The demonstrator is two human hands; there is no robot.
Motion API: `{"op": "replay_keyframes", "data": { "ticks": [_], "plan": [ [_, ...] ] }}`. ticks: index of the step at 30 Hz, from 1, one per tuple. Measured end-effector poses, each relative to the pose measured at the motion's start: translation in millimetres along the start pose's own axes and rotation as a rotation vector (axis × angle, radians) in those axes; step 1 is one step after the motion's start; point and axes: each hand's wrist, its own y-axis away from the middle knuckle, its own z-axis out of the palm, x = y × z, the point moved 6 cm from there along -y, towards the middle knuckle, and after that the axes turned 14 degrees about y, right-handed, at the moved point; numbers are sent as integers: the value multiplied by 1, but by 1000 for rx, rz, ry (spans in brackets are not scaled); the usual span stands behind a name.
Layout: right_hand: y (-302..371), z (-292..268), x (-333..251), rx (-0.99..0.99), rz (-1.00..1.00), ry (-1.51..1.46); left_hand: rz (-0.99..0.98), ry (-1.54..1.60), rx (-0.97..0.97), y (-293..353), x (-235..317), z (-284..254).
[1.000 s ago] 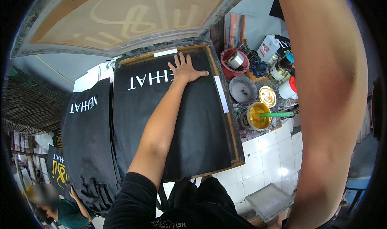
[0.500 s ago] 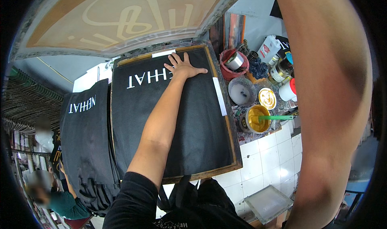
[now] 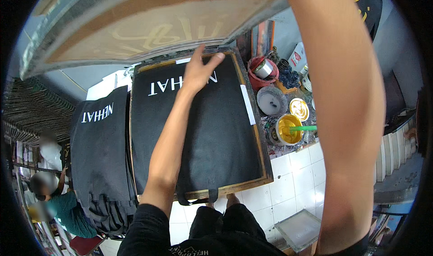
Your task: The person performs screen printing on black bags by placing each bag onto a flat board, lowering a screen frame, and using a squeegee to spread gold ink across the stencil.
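Observation:
My left hand (image 3: 198, 73) hovers over the top of a black tote bag (image 3: 216, 134), thumb and fingers apart and holding nothing. White lettering on the bag is partly hidden behind that hand. The bag lies flat on a wood-edged printing board (image 3: 267, 177), its handle hanging over the near edge. Above the board's far end a framed printing screen (image 3: 135, 39) is tilted up, with a pale script design in its tan mesh. My right arm (image 3: 340, 98) reaches up along the right side past the top edge, so the right hand is out of sight.
Printed black bags (image 3: 99, 143) are stacked to the left. On the right stand a tub of yellow ink (image 3: 288, 132) with a green-handled tool, a grey bowl (image 3: 271, 101) and a red bucket (image 3: 266, 78). A co-worker in a green shirt (image 3: 72, 215) is at lower left.
My left hand has come up off the bag, its fingers no longer spread flat. The raised screen has shifted lower, and my right arm has moved left.

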Motion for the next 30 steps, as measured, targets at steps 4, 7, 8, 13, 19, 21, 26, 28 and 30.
{"op": "replay_keyframes", "data": {
  "ticks": [4, 7, 8, 13, 19, 21, 26, 28, 30],
  "plan": [
    [67, -9, -24, -238, 148, -6, 300, 601, 66, 117, 100, -105],
    [149, -9, -50, -79, 43, 62, 292, 855, 182, 227, 124, -159],
    [183, -4, -60, -144, 49, -13, 105, 671, 185, 261, 118, -165],
    [305, 37, -96, -320, 65, -269, -662, 782, 210, 389, 41, -143],
    [367, 69, -130, -546, -68, -255, -853, 888, 234, 427, -12, -129],
    [377, 74, -134, -509, -84, -254, -903, 900, 228, 431, -18, -128],
    [367, 133, -126, -497, -128, -170, -962, 898, 218, 432, -20, -129],
    [339, 175, -115, -463, -112, -150, -989, 915, 235, 431, -20, -130],
    [303, 222, -103, -453, -82, -193, -1008, 935, 234, 429, -19, -129]
  ]
}}
